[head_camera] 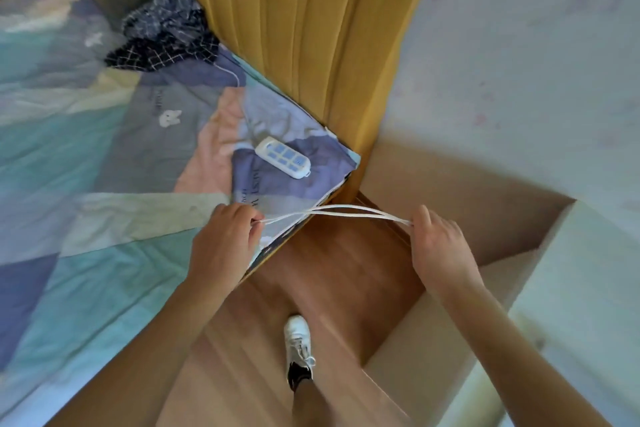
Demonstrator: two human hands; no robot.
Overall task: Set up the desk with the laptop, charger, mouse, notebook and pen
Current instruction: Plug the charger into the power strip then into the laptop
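A white power strip (283,157) with blue sockets lies on the bed's corner, on the patterned sheet. Its white cable (341,211) is stretched in two strands between my hands, over the gap between bed and wall. My left hand (227,239) pinches one end of the cable at the bed's edge. My right hand (437,243) pinches the other end, to the right, above the wooden floor. No laptop, mouse, notebook or pen shows in this view.
The bed (104,218) with a blue and grey sheet fills the left. A yellow padded headboard (304,28) stands behind it. Dark checked clothes (166,28) lie near the headboard. A beige cabinet (485,218) stands at the right. My white shoe (298,340) is on the floor.
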